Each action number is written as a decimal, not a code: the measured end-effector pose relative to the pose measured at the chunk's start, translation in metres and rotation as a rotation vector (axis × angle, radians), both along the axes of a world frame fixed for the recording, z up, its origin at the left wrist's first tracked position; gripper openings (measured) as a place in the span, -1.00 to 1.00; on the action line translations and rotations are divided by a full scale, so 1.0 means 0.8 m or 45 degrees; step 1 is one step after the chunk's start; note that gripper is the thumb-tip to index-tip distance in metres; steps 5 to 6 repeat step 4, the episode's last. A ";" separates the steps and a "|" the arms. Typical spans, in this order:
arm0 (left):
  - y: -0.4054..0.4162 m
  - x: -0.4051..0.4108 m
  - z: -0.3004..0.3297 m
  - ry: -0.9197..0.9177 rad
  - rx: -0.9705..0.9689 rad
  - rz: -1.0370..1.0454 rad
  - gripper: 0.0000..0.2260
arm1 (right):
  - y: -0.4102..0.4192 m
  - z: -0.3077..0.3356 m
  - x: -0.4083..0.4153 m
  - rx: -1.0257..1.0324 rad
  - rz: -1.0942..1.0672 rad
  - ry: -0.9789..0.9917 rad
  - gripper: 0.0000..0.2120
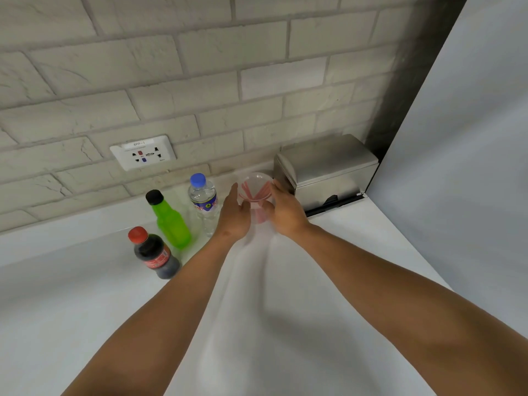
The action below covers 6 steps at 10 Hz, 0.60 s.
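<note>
Both hands are on the clear cup [255,186] with red sticks inside, up at the counter's [328,281] back edge, just beside the steel box [328,170] in the far right corner. The right hand [285,214] curls round its right side; the left hand [233,214] lies with straight fingers against its left. The water bottle [203,202] stands just left of them.
</note>
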<state>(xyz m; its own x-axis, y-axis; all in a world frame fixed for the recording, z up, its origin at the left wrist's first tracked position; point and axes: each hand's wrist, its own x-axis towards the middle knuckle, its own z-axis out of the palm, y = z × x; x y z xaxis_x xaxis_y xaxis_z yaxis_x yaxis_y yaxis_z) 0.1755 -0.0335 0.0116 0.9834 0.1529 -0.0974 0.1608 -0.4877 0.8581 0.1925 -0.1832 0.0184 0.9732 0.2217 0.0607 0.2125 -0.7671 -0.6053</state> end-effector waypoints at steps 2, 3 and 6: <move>0.004 0.006 -0.001 0.033 -0.034 -0.004 -0.46 | 0.001 0.003 0.002 -0.060 -0.014 0.031 -0.47; 0.006 -0.002 0.004 0.042 -0.051 -0.006 -0.45 | -0.001 0.013 -0.010 -0.039 0.001 -0.011 -0.47; 0.005 -0.011 0.007 0.011 -0.048 -0.023 -0.43 | -0.006 0.030 -0.023 -0.002 0.033 -0.118 -0.57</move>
